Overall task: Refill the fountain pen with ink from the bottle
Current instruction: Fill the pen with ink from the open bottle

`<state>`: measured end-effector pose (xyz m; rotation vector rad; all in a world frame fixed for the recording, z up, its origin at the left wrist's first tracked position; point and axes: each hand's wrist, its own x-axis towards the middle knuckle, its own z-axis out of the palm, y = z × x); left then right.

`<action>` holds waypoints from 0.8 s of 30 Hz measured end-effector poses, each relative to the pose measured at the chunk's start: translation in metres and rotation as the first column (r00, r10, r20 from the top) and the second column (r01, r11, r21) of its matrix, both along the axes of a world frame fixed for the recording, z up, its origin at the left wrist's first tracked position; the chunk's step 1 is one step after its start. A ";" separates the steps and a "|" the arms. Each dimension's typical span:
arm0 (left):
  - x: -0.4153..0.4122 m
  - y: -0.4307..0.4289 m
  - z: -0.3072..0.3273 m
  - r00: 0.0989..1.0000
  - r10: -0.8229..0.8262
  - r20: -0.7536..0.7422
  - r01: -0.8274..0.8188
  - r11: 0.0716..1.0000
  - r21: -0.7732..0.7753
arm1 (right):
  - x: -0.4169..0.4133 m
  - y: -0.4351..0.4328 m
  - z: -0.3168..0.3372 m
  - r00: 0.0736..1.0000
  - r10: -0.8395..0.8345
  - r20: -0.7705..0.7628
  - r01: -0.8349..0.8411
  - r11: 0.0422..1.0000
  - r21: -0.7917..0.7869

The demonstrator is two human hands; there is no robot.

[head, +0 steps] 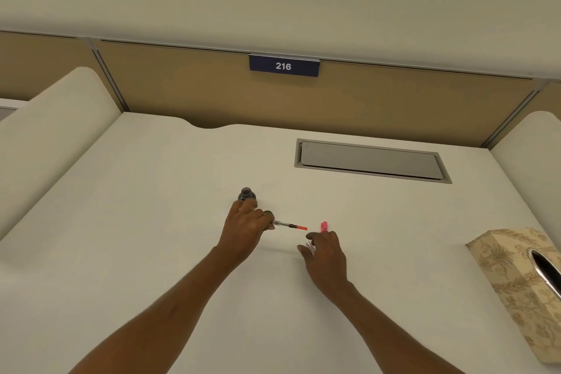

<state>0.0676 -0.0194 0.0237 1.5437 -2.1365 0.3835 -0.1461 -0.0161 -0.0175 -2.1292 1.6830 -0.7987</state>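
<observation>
Matt cream desk (170,252), glassy dark ink bottle (246,194), clear plastic pen (288,225), damask-patterned tissue box (516,282).

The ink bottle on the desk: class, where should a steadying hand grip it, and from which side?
Take the ink bottle round its lower body, coming from the near left, where the left hand already is. It stands upright with its mouth uncapped, so a low side grip steadies it and leaves the opening free for the pen.

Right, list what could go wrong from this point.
1. The ink bottle stands uncapped right beside the left hand; a nudge could tip it onto the pale desk.
2. The pen part held in that hand could drip ink.
3. The pink piece by the right hand might roll away.
</observation>
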 end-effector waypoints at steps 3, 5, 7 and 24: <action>0.013 -0.007 -0.001 0.999 0.023 -0.036 -0.024 1.000 -0.019 | 0.021 -0.003 0.024 0.964 -0.001 0.267 -0.052 0.980 0.193; 0.023 -0.012 0.001 0.998 0.017 -0.053 -0.019 0.999 -0.041 | 0.038 -0.008 0.047 0.919 -0.053 0.391 -0.062 0.959 0.275; 0.032 -0.018 0.004 0.996 0.009 -0.091 -0.015 0.998 -0.062 | 0.054 -0.011 0.070 0.870 -0.096 0.483 -0.073 0.944 0.320; 0.084 -0.049 0.003 0.936 0.177 -0.305 -0.144 0.982 0.126 | 0.120 -0.036 0.104 0.854 -0.300 0.425 0.211 0.947 0.243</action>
